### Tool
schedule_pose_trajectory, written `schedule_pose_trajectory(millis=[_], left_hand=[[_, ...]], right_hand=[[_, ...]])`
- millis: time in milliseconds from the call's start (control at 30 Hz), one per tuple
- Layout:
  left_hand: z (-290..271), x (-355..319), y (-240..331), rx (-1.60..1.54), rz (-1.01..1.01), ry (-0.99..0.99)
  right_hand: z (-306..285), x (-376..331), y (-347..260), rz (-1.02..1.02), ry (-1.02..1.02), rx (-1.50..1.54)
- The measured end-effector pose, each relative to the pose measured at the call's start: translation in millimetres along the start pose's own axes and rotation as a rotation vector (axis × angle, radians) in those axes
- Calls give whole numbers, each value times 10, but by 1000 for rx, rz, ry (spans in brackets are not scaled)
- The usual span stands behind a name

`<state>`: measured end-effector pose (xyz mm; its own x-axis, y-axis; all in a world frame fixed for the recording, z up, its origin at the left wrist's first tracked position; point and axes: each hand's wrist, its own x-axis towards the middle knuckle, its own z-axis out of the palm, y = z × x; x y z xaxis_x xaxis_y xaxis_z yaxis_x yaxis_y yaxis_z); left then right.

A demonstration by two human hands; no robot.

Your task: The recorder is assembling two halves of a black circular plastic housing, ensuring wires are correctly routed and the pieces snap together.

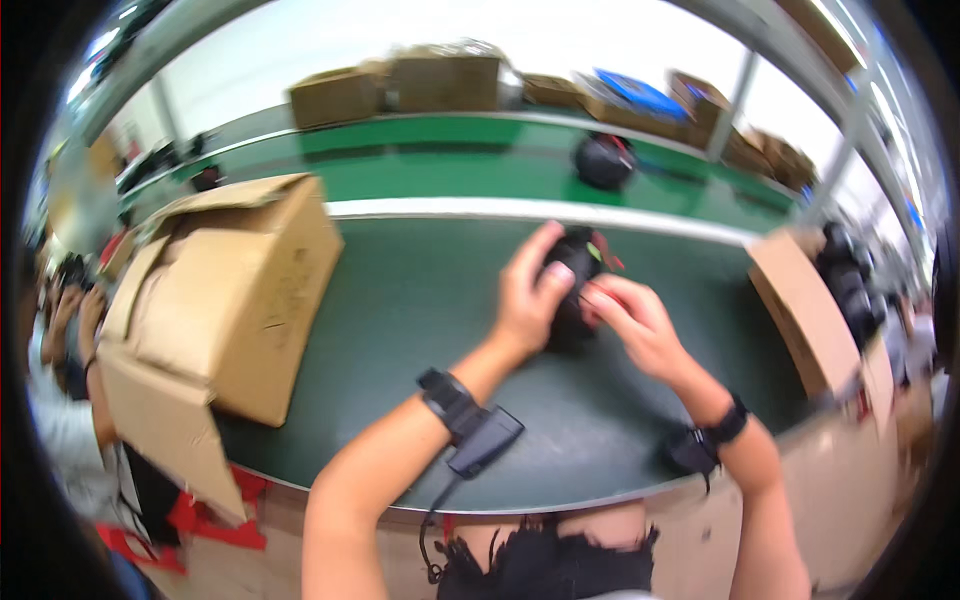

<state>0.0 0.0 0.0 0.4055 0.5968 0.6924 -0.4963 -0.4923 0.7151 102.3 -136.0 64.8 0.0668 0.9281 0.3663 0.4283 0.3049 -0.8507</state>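
A black rounded object [572, 328], blurred, with thin red strands and a yellow-green spot at its top, is held just above the dark green worktop [400, 330]. My left hand [527, 300] wraps round its left side, thumb across the front. From the right, my right hand [642, 328] has thumb and fingers pinched together against the object, at a thin red piece [603, 293] that looks like a wire. Blur hides the exact kind of the black object and where the red piece joins it.
A large open cardboard box [270, 300] stands at the left. On the right, another carton [805, 310] holds black rounded items [848, 270]. Beyond a white rail, a similar black item [604, 160] sits on the green belt [460, 150]. Boxes line the back shelf; people work on either side.
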Motion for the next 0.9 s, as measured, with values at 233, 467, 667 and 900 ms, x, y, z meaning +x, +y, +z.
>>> schedule_pose_trajectory(millis=[233,467,667,900], left_hand=[[-71,-51,370,171,114,-142],[16,21,475,381,235,-268],[45,71,545,400,254,-318],[97,76,559,423,221,-366]], right_hand=[[-92,-145,-386,167,44,-184],[-286,-93,-572,-189,169,-717],[-360,-63,-609,-257,182,-522],[-450,-59,-439,-263,158,-259]])
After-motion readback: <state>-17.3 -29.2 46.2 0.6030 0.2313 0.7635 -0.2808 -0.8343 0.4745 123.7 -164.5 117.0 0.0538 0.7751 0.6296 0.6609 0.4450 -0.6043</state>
